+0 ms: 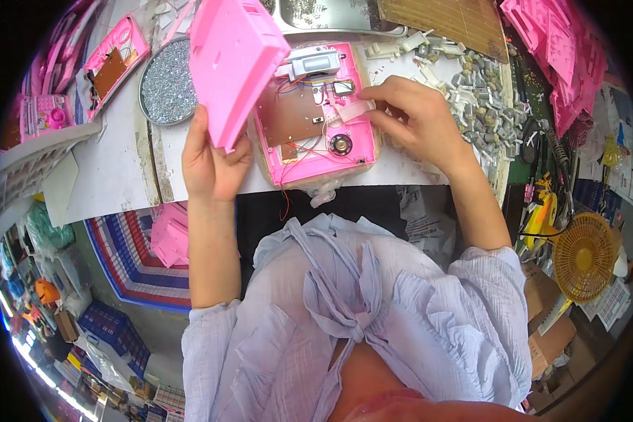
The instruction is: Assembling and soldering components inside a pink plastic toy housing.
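My left hand [218, 158] grips the lower edge of a pink plastic cover [235, 70], which is raised and tilted on the left. Beside it, on the table, lies an open pink plastic housing [304, 167]. Inside are a brown board [288, 118], a round black speaker [340, 145], a grey-white box-shaped part [315, 63] and thin red and dark wires. The fingers of my right hand [418, 116] are pinched on a pale translucent strip [356, 111] at the housing's right side. The cover hides the housing's upper left corner.
A round tray of small screws [169, 81] stands left of the cover, near another pink housing [117, 63]. Many small grey-and-white parts [475, 98] are heaped at the right. Pink shells [559, 53] pile up far right, above a yellow fan [584, 257]. A striped basket [130, 260] stands below left.
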Tool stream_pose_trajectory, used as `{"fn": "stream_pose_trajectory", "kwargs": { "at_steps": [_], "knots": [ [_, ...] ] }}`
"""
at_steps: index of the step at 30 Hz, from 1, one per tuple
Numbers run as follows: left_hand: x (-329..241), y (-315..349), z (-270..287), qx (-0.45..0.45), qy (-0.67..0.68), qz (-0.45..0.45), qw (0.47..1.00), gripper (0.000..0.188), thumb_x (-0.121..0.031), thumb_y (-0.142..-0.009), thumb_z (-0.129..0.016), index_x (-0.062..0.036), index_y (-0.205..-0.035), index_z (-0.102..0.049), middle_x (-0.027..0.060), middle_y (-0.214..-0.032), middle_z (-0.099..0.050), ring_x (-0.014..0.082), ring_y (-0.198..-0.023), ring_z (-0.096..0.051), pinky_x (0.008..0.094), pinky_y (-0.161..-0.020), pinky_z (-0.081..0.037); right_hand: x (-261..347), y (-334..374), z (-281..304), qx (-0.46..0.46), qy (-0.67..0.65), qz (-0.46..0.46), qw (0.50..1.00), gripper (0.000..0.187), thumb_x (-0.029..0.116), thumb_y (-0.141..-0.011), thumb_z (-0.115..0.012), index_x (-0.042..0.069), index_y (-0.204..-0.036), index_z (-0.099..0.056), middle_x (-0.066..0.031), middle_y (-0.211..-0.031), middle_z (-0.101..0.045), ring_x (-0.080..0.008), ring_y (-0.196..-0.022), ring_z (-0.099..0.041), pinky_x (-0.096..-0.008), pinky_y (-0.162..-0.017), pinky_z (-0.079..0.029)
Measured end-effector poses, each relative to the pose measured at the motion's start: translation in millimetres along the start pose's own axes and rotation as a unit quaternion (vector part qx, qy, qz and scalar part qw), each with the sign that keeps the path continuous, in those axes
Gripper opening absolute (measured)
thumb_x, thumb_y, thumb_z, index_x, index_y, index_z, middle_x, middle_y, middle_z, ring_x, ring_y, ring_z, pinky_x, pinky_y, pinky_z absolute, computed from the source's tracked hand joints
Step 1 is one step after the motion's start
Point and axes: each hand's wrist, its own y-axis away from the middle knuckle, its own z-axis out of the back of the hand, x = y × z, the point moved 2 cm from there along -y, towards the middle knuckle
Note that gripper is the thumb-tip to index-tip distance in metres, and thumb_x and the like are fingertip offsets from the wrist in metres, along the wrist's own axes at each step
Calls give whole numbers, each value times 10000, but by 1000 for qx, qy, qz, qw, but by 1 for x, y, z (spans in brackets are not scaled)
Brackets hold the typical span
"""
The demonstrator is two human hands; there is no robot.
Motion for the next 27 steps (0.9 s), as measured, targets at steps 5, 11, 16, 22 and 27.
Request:
{"fn": "stream_pose_trajectory", "kwargs": {
  "at_steps": [5,11,16,22,27],
  "knots": [
    [18,-3,1,-72,-129,-41,988,343,-287,-1109,-465,-24,-1320,-528,16,-878,-636,62,-572,-460,219,-511,-407,3,2,-1,6,24,38,999,179,140,-855,-761,66,-1013,-719,-84,-840,-698,-237,-726,-698,-361,-650,-553],
    [21,-2,3,-63,-176,-57,981,380,-287,-1100,-489,-1,-1350,-511,45,-930,-678,51,-580,-508,213,-509,-438,0,5,-6,1,-41,0,999,174,118,-847,-769,56,-1000,-717,-88,-821,-694,-242,-698,-692,-350,-620,-549],
    [20,-3,3,-37,-186,-47,981,404,-293,-1090,-516,11,-1356,-505,62,-963,-693,41,-560,-519,184,-478,-422,-3,0,-5,12,5,84,996,178,118,-843,-767,39,-987,-700,-91,-836,-683,-258,-721,-687,-366,-630,-550],
    [19,-1,2,-69,-181,-45,980,412,-287,-1084,-527,13,-1366,-497,60,-959,-690,31,-551,-518,176,-458,-424,19,-8,4,50,140,137,979,274,85,-774,-790,43,-1020,-678,-98,-913,-676,-287,-803,-688,-386,-664,-555],
    [19,-3,1,-56,-167,-38,984,398,-276,-1090,-510,6,-1370,-495,59,-951,-684,34,-551,-518,179,-455,-424,18,-9,9,78,126,130,980,284,84,-760,-791,34,-1014,-675,-109,-906,-669,-291,-789,-681,-389,-659,-556]
  ]
}}
